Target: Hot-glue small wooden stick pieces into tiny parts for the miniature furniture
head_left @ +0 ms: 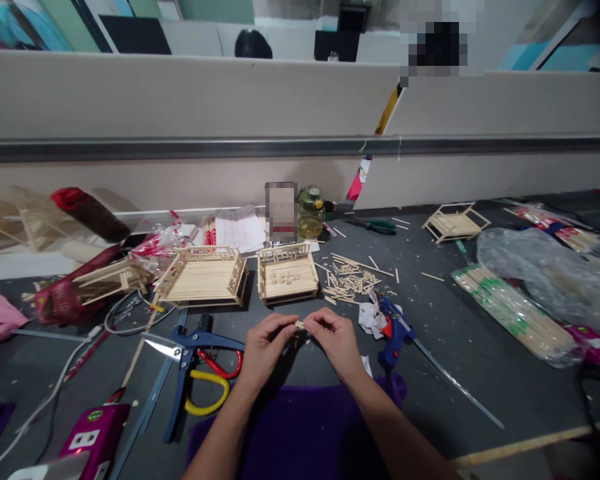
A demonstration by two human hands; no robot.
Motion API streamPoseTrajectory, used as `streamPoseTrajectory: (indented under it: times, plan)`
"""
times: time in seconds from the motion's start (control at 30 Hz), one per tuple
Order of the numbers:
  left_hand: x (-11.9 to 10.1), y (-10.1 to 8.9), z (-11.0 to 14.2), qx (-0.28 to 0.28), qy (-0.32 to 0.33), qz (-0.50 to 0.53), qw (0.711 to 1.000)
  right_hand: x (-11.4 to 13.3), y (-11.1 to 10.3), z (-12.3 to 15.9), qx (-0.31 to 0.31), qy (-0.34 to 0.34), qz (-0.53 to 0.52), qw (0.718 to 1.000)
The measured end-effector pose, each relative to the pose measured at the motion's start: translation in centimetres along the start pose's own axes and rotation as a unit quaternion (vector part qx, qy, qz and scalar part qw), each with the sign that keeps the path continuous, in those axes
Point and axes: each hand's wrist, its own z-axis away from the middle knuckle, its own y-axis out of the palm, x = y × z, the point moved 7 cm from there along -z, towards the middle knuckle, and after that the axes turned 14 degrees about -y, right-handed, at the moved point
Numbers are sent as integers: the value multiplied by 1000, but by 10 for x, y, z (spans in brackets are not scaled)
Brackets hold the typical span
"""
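Small wooden piece held at fingertips, both hands

Small wooden piece (301, 325) sits above the dark worktop (445, 387), just nearer the wearer than the small stick-built tray (289, 283). Grip: left hand (266, 340) and right hand (334, 340) each pinch it between thumb and fingers; its exact shape is too small to read. Loose bits lie on the tray floor; a heap of cut sticks (349, 281) is just right of it, a larger stick-built tray (203, 279) just left. Right of the hands — blue glue gun (394, 333), clear rod projecting. Left — blue-handled cutter (186, 358). Beneath the forearms: purple cloth (305, 433). Farther back: green jar (311, 217), pliers (380, 227).
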Motion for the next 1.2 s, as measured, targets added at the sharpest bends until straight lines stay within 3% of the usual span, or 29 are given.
streamPoseTrajectory:
  times: [1.2]
  plan:
    - [1,1,1,8,12,7,1000,-7,0,1,5,18,-5,1000]
